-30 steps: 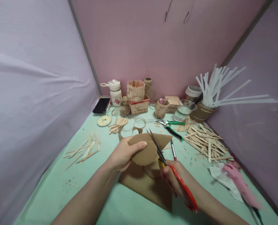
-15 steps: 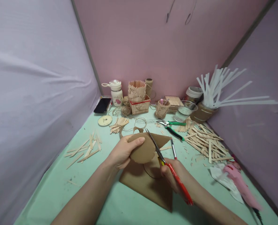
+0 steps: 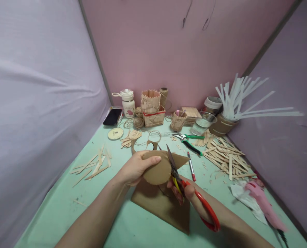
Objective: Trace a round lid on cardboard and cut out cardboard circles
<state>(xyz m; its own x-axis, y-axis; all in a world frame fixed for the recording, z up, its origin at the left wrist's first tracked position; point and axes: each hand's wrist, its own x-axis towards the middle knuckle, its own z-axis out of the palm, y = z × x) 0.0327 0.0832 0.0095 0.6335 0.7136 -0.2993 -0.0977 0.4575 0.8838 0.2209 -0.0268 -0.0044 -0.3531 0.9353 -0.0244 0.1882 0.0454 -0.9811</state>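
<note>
My left hand (image 3: 140,167) pinches a rounded piece of brown cardboard (image 3: 157,174), thumb on top and fingers underneath. A pointed flap of the same cardboard sticks out to the right of the round part. In my right hand (image 3: 192,198) is a pair of scissors (image 3: 207,210) with red and yellow handles. Their blades are spread at the right edge of the round part, by the flap. Below both hands a larger cardboard sheet (image 3: 163,210) lies on the table, partly in their shadow. A marker (image 3: 191,167) with a red end lies just right of the blades.
Wooden sticks lie in a loose group (image 3: 99,163) at left and a big pile (image 3: 224,155) at right. Green-handled pruning shears (image 3: 192,146) and a cup of water (image 3: 203,123) are behind. A pink glue gun (image 3: 265,205) rests at right; a bottle (image 3: 128,105) stands at back.
The scissors have opened wider, their red handle swinging out as my right thumb moves away from the fingers. My left hand still holds the cardboard in nearly the same place.
</note>
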